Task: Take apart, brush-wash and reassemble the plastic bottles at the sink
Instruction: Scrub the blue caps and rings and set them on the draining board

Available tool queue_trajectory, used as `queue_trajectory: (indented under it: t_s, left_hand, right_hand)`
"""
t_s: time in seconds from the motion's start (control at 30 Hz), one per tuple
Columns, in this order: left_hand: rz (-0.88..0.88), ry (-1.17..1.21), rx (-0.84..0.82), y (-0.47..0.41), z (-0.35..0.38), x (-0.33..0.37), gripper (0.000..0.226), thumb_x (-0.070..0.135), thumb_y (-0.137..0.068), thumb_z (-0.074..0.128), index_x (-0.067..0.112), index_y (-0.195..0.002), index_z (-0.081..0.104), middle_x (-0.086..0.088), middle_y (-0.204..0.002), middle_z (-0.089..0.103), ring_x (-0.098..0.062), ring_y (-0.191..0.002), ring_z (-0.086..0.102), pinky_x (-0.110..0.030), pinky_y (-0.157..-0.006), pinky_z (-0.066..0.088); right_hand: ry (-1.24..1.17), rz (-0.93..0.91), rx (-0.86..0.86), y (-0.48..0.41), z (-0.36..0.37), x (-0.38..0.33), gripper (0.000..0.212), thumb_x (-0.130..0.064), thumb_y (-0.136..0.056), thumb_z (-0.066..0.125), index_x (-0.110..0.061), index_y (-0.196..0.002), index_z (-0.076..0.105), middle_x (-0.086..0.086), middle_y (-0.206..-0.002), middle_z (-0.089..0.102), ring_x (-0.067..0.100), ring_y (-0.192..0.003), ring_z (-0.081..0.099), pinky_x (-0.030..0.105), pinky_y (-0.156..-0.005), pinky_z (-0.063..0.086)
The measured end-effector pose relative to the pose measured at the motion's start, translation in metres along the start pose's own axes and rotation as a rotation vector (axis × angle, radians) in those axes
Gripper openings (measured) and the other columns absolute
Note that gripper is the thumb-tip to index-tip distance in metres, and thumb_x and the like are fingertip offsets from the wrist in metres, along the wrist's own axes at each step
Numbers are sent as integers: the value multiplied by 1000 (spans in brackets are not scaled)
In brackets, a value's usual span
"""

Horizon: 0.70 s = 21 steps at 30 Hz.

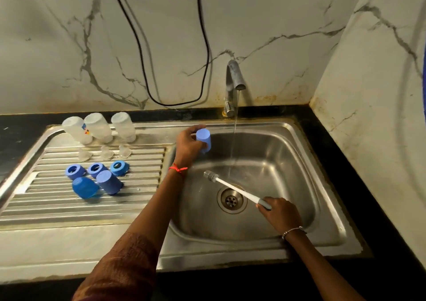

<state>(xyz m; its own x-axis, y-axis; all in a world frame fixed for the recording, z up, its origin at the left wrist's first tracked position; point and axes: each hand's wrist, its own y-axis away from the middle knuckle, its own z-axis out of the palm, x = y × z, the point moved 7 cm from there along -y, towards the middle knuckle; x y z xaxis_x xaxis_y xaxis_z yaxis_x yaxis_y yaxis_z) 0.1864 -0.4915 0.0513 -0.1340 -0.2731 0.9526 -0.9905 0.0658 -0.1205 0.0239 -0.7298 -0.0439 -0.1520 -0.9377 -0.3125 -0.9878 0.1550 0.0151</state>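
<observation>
My left hand [187, 145] grips a light blue bottle cap [204, 139] over the left part of the sink basin [288, 185]. My right hand [280, 213] holds the grey handle of a white bottle brush [232, 189], its bristle head pointing up-left above the drain [231, 199]. Three clear bottle bodies [99, 127] stand upside down at the back of the drainboard [92, 204]. In front of them lie three clear teats [106, 153], three blue collar rings [95, 169] and two blue caps [96, 185].
Water runs from the tap [235, 79] into the basin, just right of my left hand. A black cable [202, 47] hangs down the marble wall behind. A black counter [368, 197] borders the sink, with a side wall at the right.
</observation>
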Motion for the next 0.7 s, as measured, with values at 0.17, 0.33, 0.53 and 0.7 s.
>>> queue_trajectory:
  t_s: [0.17,0.33,0.53,0.7]
  left_hand:
    - [79,-74,149,7,-67,10,50,-9,-75,67,2,-123,57,-8,-114,60,-15,-103,55,-5,-72,47]
    - [108,-125,354,24,-149,5,54,-10,-70,70,0,-121,58,-10,-113,63,-18,-100,59,-5,-75,46]
    - [71,-102,621,49,-242,-19,58,-15,-69,69,-2,-123,56,-16,-123,59,-22,-108,58,-16,-79,52]
    - [-44,-158,722,72,-306,-60,58,-14,-67,68,-1,-123,58,-21,-120,61,-34,-112,58,-42,-89,53]
  right_hand:
    - [-3,26,-1,-1,2,3,26,-40,-86,62,-16,-89,72,8,-80,70,27,-77,65,31,-60,44]
    - [-11,67,-14,0,5,6,24,-40,-84,63,-17,-84,71,12,-81,69,32,-80,64,34,-63,47]
    - [-27,80,-27,2,4,4,19,-38,-83,66,-20,-83,72,10,-81,69,32,-80,64,32,-62,45]
    - [-33,90,-36,3,3,3,19,-37,-83,67,-19,-84,72,12,-82,70,34,-82,63,33,-63,44]
